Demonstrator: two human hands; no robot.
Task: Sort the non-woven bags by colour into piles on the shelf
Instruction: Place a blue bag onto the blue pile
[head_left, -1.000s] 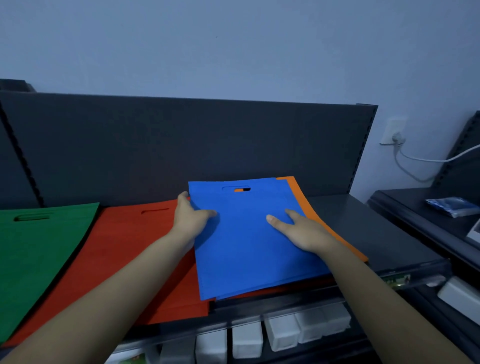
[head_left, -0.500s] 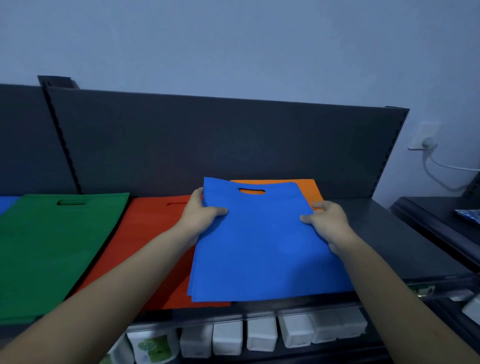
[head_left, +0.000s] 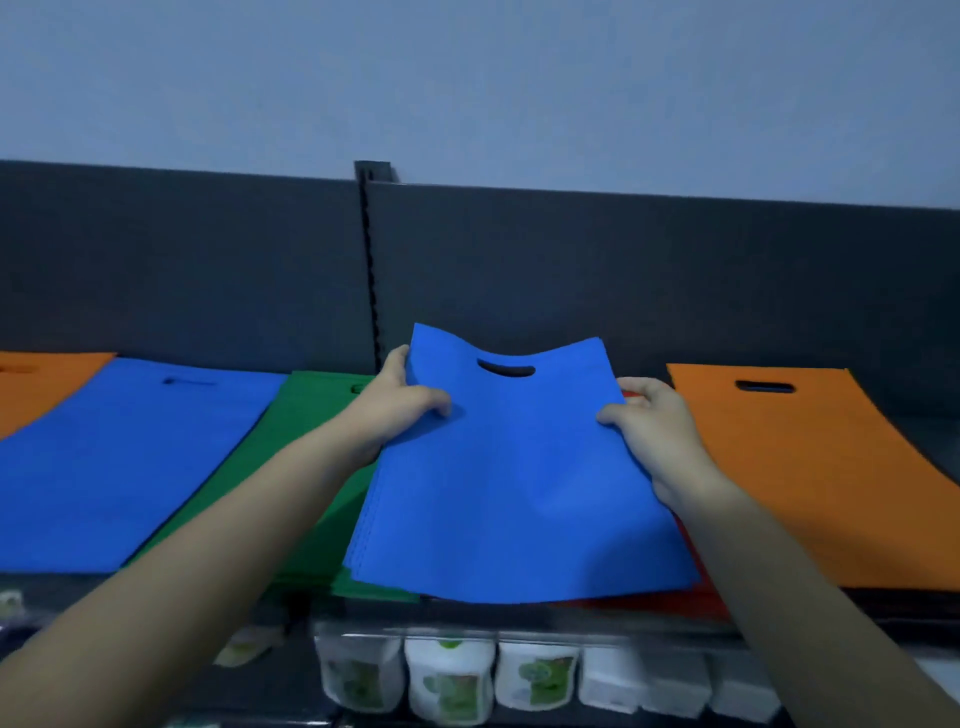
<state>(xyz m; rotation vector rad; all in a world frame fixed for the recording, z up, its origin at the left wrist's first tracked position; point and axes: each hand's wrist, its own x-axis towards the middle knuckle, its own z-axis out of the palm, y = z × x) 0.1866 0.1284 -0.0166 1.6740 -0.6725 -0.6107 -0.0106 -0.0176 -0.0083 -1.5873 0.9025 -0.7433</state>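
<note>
Dark metal shelf (head_left: 930, 431) held coloured piles, left hand (head_left: 397, 410) and right hand (head_left: 655, 435) gripped flat blue non-woven bag stack (head_left: 519, 483) by its edges.

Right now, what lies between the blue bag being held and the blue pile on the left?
The green pile, seen in the head view: it lies between the blue pile and the held blue bag, whose left edge covers part of it.

Pale blue wall (head_left: 467, 78), dark shelf backboard (head_left: 623, 270), dim light
</note>
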